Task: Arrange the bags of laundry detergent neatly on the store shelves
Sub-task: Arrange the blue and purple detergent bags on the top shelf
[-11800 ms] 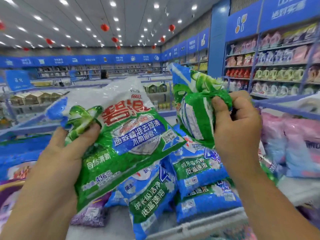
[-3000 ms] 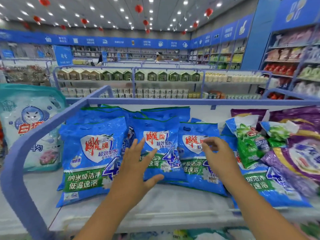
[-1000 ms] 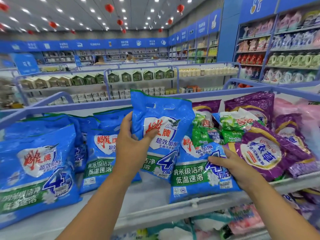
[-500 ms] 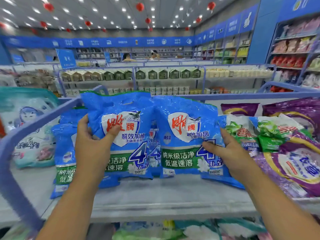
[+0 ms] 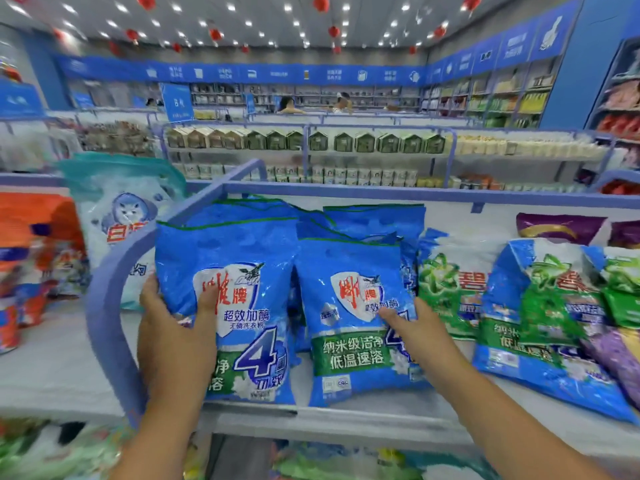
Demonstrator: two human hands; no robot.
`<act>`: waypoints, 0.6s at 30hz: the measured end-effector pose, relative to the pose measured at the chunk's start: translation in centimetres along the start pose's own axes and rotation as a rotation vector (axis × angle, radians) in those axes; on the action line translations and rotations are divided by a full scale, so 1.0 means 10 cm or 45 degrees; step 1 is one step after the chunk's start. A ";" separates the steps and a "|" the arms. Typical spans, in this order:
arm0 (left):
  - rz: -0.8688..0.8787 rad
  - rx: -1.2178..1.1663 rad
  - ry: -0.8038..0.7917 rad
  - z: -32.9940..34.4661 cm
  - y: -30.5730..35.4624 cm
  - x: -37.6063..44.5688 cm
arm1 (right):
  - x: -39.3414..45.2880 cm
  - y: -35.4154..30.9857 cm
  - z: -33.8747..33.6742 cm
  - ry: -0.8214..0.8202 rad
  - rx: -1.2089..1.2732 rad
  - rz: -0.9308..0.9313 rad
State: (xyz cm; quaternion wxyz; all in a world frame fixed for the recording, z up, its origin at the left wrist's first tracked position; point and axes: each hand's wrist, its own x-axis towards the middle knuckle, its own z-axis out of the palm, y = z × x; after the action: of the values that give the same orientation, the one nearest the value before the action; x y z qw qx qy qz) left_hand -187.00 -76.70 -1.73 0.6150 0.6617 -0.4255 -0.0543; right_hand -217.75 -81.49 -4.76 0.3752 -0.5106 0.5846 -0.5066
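Observation:
Two blue detergent bags stand side by side on the white shelf (image 5: 363, 415). My left hand (image 5: 173, 337) grips the left blue bag (image 5: 242, 299) at its left edge, thumb across the front. My right hand (image 5: 412, 327) holds the right blue bag (image 5: 349, 327) by its right edge, thumb on the front. More blue bags (image 5: 374, 220) are stacked behind them. Green and white bags (image 5: 450, 289) lie to the right.
A blue curved rail (image 5: 104, 306) bounds the shelf at the left, with a white cat-print bag (image 5: 124, 216) beyond it. A blue-green bag (image 5: 540, 317) and purple bags (image 5: 557, 228) crowd the right side. Other aisles and people stand far behind.
Both hands have lowered the two blue bags toward the shelf and set them closer to the left rail. The view has swung a little to the left.

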 end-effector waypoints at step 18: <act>0.471 0.102 0.051 0.16 0.14 -0.38 | -0.07 -0.13 0.09 0.037 -0.235 0.088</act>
State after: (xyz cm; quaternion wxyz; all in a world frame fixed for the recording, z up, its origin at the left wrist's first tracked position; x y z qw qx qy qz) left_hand -191.06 -75.35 -2.65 0.5959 0.5972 -0.5294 0.0898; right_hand -216.50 -80.89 -3.70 0.3353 -0.5152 0.6515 -0.4446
